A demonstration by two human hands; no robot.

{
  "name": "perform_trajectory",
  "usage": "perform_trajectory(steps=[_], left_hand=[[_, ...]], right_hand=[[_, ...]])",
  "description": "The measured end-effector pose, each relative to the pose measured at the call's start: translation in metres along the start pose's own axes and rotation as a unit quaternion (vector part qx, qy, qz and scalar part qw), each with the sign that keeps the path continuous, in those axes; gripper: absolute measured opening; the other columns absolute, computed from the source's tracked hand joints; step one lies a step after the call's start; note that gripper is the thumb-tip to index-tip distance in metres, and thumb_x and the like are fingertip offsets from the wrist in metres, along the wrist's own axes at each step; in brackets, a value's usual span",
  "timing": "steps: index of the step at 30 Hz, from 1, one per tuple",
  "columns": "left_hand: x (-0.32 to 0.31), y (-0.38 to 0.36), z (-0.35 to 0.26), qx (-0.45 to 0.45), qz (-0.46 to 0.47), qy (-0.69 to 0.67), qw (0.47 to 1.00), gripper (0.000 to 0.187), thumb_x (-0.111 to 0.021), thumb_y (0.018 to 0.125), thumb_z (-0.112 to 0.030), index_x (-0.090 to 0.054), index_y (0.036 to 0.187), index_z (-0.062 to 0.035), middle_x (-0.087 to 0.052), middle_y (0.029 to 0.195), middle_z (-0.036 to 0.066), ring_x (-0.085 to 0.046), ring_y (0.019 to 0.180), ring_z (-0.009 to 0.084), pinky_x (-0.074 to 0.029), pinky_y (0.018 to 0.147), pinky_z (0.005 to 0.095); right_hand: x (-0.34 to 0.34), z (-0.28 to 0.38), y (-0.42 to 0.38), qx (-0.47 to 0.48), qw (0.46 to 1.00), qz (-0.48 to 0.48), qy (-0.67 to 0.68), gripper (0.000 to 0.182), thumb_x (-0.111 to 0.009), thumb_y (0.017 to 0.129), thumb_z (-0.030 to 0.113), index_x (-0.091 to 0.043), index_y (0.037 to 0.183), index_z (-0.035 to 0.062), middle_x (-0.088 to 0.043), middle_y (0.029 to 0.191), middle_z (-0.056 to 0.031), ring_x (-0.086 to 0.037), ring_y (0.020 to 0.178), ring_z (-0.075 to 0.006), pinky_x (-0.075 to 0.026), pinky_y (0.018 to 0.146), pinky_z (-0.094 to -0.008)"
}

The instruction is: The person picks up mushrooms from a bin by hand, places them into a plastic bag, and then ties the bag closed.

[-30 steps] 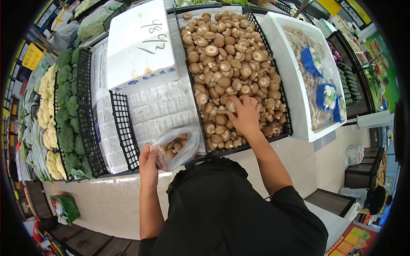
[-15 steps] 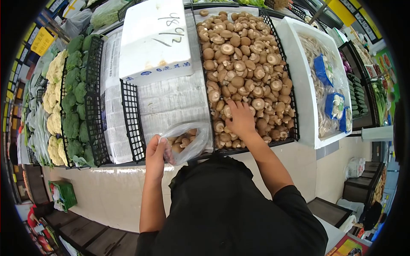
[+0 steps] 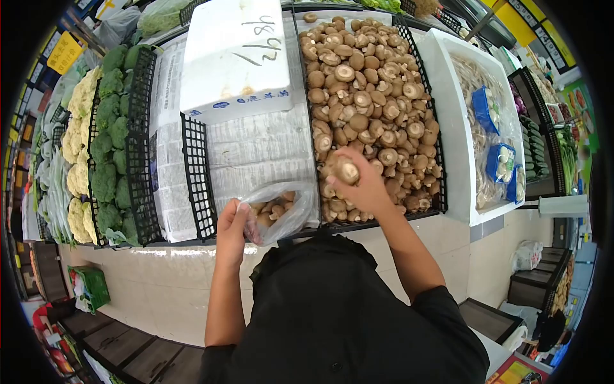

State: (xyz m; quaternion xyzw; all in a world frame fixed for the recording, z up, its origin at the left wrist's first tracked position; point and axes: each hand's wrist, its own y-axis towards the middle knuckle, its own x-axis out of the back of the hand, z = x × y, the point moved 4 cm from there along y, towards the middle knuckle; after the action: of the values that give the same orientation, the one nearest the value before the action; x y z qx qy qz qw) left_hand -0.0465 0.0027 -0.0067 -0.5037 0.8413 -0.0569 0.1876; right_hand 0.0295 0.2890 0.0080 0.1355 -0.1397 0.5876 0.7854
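Observation:
My left hand (image 3: 233, 225) pinches the rim of a clear plastic bag (image 3: 299, 216), which gapes open over the shelf's front edge. Several brown mushrooms (image 3: 276, 208) lie inside it. To the right, my right hand (image 3: 363, 184) is closed around a mushroom (image 3: 346, 171), its pale underside turned up, just above the heap. Below and around that hand, loose brown mushrooms (image 3: 377, 96) fill a crate with black mesh sides.
A white foam box (image 3: 233, 54) with handwriting rests on newspaper left of the mushrooms. Black mesh dividers (image 3: 199, 179) separate broccoli (image 3: 112, 134) and cauliflower (image 3: 80, 147). At right, a white foam crate (image 3: 474, 198) holds blue-trayed packs (image 3: 501, 161).
My right hand has lifted slightly from the heap and now grips a mushroom. My left hand and the bag have stayed nearly where they were.

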Motion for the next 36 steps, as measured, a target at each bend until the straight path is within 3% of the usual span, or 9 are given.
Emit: perform_trajectory(steps=[3, 5, 8, 11, 23, 26, 29, 32, 36], left_hand=[[-0.001, 0.002, -0.001, 0.004, 0.0, 0.0, 1.0, 0.029, -0.048, 0.106, -0.026, -0.045, 0.083, -0.0098, -0.047, 0.062, 0.002, -0.05, 0.045, 0.0137, -0.047, 0.042, 0.0283], [-0.002, 0.003, -0.001, 0.004, 0.001, -0.003, 1.0, 0.029, -0.048, 0.106, -0.026, -0.045, 0.083, -0.0097, -0.046, 0.061, 0.002, -0.05, 0.045, 0.0138, -0.047, 0.042, 0.0285], [-0.002, 0.003, -0.001, 0.008, 0.003, -0.012, 1.0, 0.029, -0.047, 0.107, -0.025, -0.045, 0.082, -0.0095, -0.046, 0.061, 0.002, -0.05, 0.044, 0.0139, -0.047, 0.042, 0.0287], [-0.001, 0.001, -0.001, 0.0, 0.004, -0.011, 1.0, 0.028, -0.047, 0.106, -0.025, -0.045, 0.083, -0.0094, -0.046, 0.061, 0.002, -0.05, 0.044, 0.014, -0.047, 0.042, 0.029], [0.004, 0.0, 0.002, -0.004, -0.006, -0.014, 1.0, 0.028, -0.047, 0.106, -0.025, -0.046, 0.083, -0.009, -0.046, 0.063, 0.002, -0.049, 0.045, 0.014, -0.046, 0.041, 0.0293], [0.004, 0.002, 0.003, 0.0, 0.0, -0.009, 1.0, 0.029, -0.047, 0.107, -0.026, -0.046, 0.083, -0.0088, -0.046, 0.062, 0.002, -0.049, 0.045, 0.014, -0.046, 0.041, 0.029], [0.001, 0.001, 0.002, 0.007, 0.003, -0.022, 1.0, 0.029, -0.047, 0.107, -0.027, -0.046, 0.083, -0.0087, -0.046, 0.062, 0.002, -0.049, 0.044, 0.014, -0.046, 0.041, 0.0287], [0.002, -0.003, 0.0, 0.013, -0.017, -0.033, 0.999, 0.029, -0.049, 0.106, -0.025, -0.047, 0.082, -0.0097, -0.048, 0.061, 0.001, -0.05, 0.045, 0.0115, -0.046, 0.043, 0.0263], [0.011, -0.005, 0.002, 0.0, -0.024, -0.039, 0.999, 0.03, -0.048, 0.107, -0.025, -0.046, 0.081, -0.0095, -0.048, 0.061, 0.001, -0.049, 0.044, 0.0118, -0.046, 0.042, 0.0262]], right_hand=[[-0.039, 0.019, -0.011, -0.01, 0.977, 0.127, 0.168, 0.042, -0.076, 0.087, 0.01, -0.057, 0.125, 0.0067, -0.071, 0.116, -0.0071, -0.066, 0.107, -0.0144, -0.051, 0.093, -0.0315], [-0.064, 0.034, -0.01, 0.058, 0.975, 0.187, 0.105, 0.047, -0.078, 0.085, 0.017, -0.056, 0.125, 0.0068, -0.07, 0.113, -0.0124, -0.068, 0.103, -0.0242, -0.052, 0.091, -0.0352], [-0.1, 0.024, -0.004, 0.103, 0.974, 0.199, 0.03, 0.051, -0.078, 0.081, 0.012, -0.055, 0.126, 0.0069, -0.067, 0.113, -0.0167, -0.066, 0.106, -0.0343, -0.051, 0.092, -0.0394], [-0.118, 0.006, -0.002, 0.117, 0.986, 0.119, -0.016, 0.047, -0.078, 0.081, 0.012, -0.058, 0.122, 0.0047, -0.064, 0.115, -0.0183, -0.062, 0.108, -0.0387, -0.05, 0.092, -0.0412], [-0.088, 0.016, -0.009, -0.008, 0.994, 0.105, -0.041, 0.047, -0.077, 0.083, 0.019, -0.055, 0.121, 0.0019, -0.064, 0.114, -0.0202, -0.063, 0.108, -0.0365, -0.051, 0.091, -0.0412], [-0.095, 0.025, -0.01, -0.065, 0.972, 0.209, -0.084, 0.051, -0.077, 0.084, 0.021, -0.053, 0.122, 0.0, -0.063, 0.114, -0.0217, -0.063, 0.11, -0.0344, -0.052, 0.089, -0.0415], [-0.112, 0.022, -0.007, 0.015, 0.975, 0.195, -0.103, 0.049, -0.076, 0.084, 0.026, -0.052, 0.115, -0.0027, -0.061, 0.118, -0.0271, -0.061, 0.111, -0.042, -0.05, 0.093, -0.0456], [-0.123, 0.026, -0.008, -0.009, 0.969, 0.243, -0.035, 0.049, -0.073, 0.087, 0.025, -0.051, 0.12, -0.0042, -0.061, 0.119, -0.0266, -0.06, 0.113, -0.0427, -0.049, 0.095, -0.0474], [-0.136, 0.015, -0.014, 0.071, 0.968, 0.24, -0.037, 0.053, -0.068, 0.091, 0.019, -0.049, 0.136, -0.0028, -0.061, 0.119, -0.0224, -0.06, 0.11, -0.0402, -0.049, 0.096, -0.0444]])
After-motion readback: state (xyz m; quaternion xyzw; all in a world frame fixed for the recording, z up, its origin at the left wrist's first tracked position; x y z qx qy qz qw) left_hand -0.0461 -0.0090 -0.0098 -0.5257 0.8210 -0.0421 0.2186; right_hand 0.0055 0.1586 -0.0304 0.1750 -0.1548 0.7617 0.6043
